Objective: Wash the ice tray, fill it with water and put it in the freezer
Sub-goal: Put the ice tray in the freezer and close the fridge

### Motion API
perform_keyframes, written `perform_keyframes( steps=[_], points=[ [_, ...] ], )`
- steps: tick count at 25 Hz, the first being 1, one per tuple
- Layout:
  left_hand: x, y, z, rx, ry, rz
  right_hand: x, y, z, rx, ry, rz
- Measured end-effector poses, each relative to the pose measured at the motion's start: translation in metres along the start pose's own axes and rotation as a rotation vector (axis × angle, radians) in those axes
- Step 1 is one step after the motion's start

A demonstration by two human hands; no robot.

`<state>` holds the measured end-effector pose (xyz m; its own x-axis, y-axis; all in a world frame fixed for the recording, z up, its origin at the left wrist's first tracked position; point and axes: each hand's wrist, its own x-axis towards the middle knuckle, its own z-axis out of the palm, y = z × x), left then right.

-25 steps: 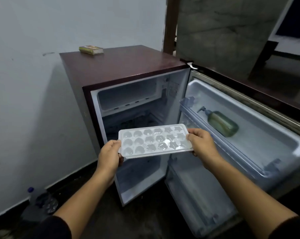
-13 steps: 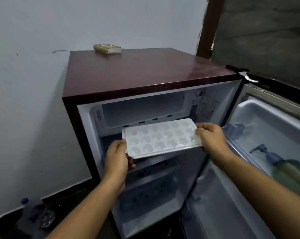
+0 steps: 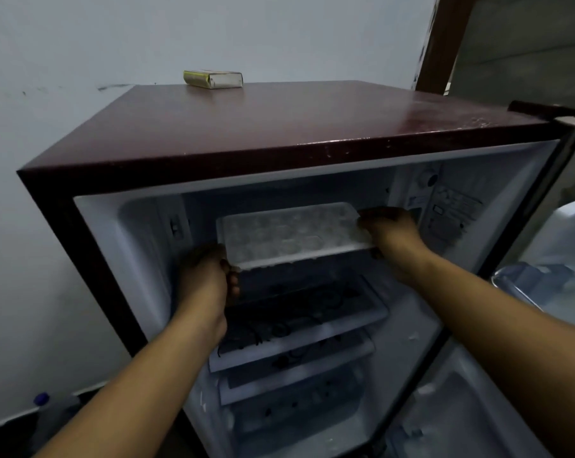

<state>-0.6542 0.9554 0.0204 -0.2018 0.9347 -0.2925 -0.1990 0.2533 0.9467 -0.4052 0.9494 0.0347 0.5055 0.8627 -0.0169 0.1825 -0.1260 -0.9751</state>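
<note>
The clear plastic ice tray is held level inside the top freezer compartment of the small maroon fridge. My left hand grips the tray's near-left corner, fingers curled under its edge. My right hand grips the tray's right end, deeper inside the compartment. The tray's cells look pale and frosted; I cannot make out the water level. Whether the tray rests on the compartment floor is hidden.
Below the freezer compartment are fridge shelves with dark items on them. The open fridge door with its door racks stands at the right. A small box lies on the fridge top. A bottle stands on the floor at the left, by the wall.
Both hands have carried the tray forward and up, from in front of the fridge into the freezer compartment. The camera has moved closer to the fridge.
</note>
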Motion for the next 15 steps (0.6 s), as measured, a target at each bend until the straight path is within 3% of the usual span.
perform_keyframes(
  steps=[11, 13, 15],
  points=[
    [0.014, 0.002, 0.007, 0.014, 0.068, 0.036, 0.020, -0.010, 0.013, 0.219, -0.004, 0.188],
    [0.014, -0.003, 0.005, 0.044, 0.056, 0.078, 0.017, -0.005, 0.013, 0.265, -0.006, 0.163],
    [0.008, -0.015, 0.000, 0.170, 0.044, 0.244, 0.009, 0.008, 0.014, 0.100, 0.058, -0.018]
  ],
)
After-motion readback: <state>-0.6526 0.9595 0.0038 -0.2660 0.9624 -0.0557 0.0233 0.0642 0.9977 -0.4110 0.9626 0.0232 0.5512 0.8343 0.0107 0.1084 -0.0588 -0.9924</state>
